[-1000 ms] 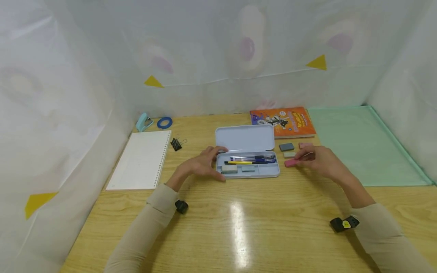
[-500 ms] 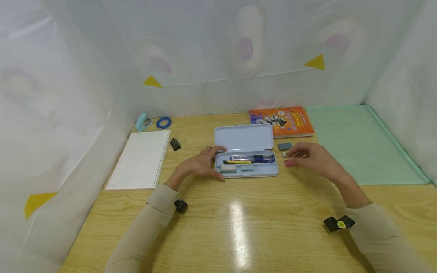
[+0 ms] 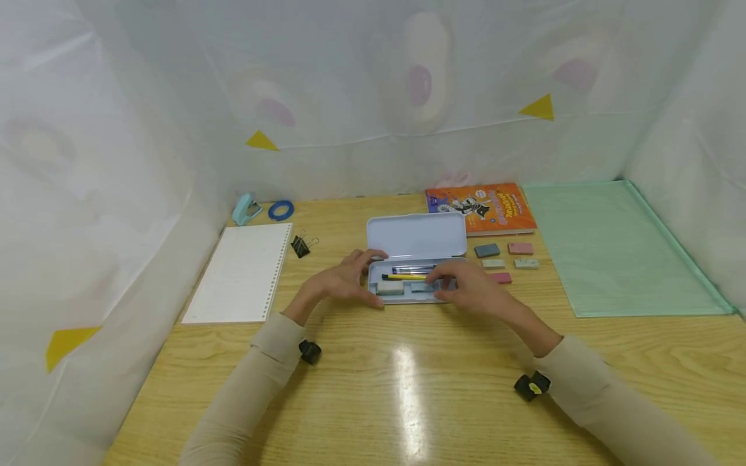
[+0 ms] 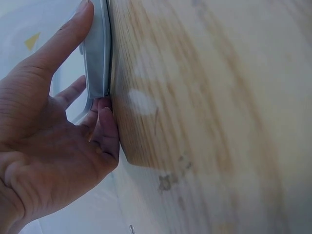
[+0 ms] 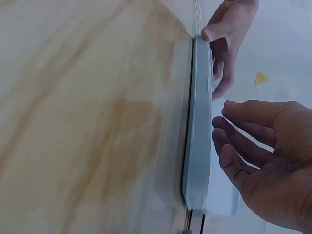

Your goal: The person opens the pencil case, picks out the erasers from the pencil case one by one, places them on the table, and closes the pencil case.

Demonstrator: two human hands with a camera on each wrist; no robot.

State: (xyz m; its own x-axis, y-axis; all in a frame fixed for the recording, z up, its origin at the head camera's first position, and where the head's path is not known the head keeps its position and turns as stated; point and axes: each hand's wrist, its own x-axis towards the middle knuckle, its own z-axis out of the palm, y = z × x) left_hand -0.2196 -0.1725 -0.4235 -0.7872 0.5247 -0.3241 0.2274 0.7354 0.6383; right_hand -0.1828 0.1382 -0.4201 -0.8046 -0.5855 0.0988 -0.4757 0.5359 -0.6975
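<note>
In the head view, a pale blue pencil case (image 3: 416,235) lies with its lid up. Inside are pens (image 3: 411,269), a yellow pen-like stick (image 3: 402,277), a whitish eraser (image 3: 390,287) and a small light blue eraser (image 3: 422,287). My left hand (image 3: 348,281) grips the case's left end, thumb along the front wall and fingers at the back. Over the right half of the case is my right hand (image 3: 474,288), thumb and fingertips beside the light blue eraser. The right wrist view shows its fingers (image 5: 243,146) loosely bent and apart, with nothing visible between them.
Right of the case lie erasers: dark grey (image 3: 487,250), pink (image 3: 520,248), two pale ones (image 3: 493,264) and a deep pink one (image 3: 501,278). Around them are an orange book (image 3: 501,213), a green mat (image 3: 635,252), notebook (image 3: 239,275), binder clip (image 3: 300,246), stapler (image 3: 245,210) and blue tape ring (image 3: 281,210).
My right hand has left the deep pink eraser on the table and moved left over the pencil case. My left hand stays on the case's left end.
</note>
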